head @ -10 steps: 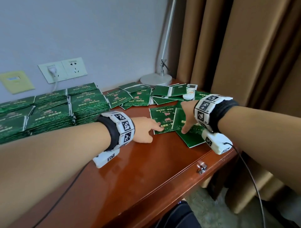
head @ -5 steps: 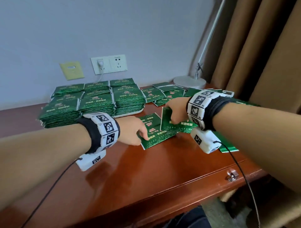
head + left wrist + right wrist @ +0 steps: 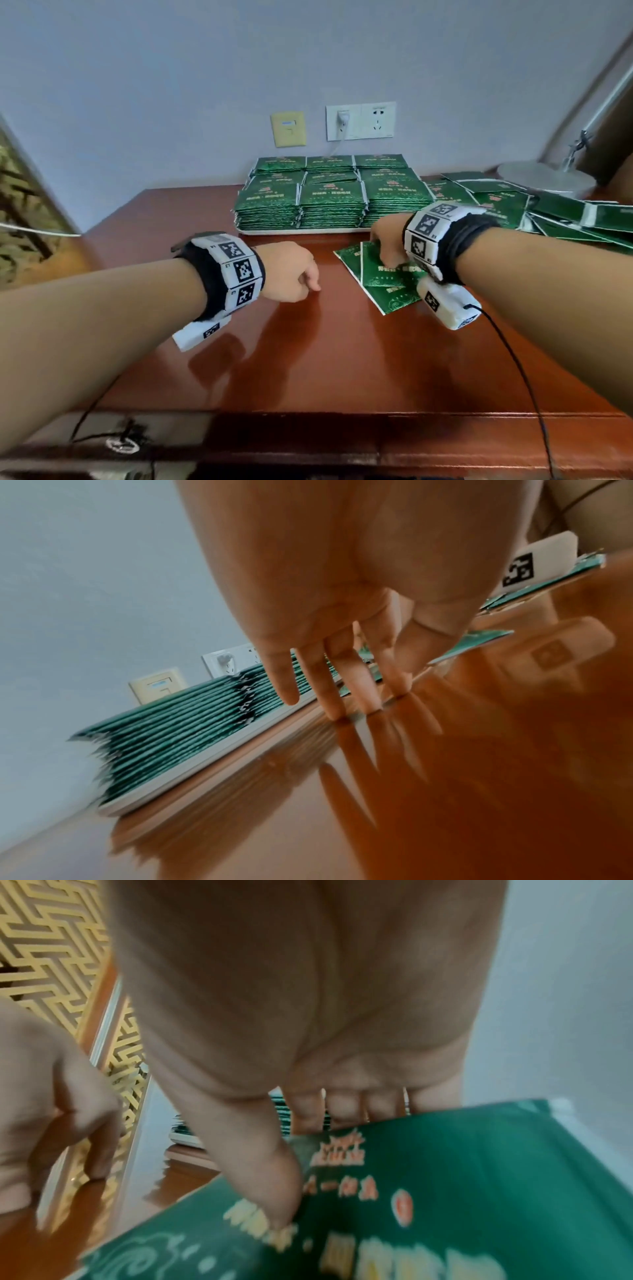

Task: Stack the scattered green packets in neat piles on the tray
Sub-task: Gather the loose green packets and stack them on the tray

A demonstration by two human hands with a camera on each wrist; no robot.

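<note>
Right hand (image 3: 387, 240) thumb & fingers (image 3: 308, 1112) clamped on a green packet (image 3: 428, 1191), prob. bound for the tray (image 3: 192, 777) piles. Left hand (image 3: 291, 270) fingers apart, tips on bench (image 3: 342, 359), holding nothing.

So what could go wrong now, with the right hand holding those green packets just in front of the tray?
1. The right hand pinches a few loose green foil packets that are fanned apart, so one could slip onto the glossy wooden desk.
2. The tall green packet piles on the white tray have ragged edges; a careless drop could shift them.
</note>
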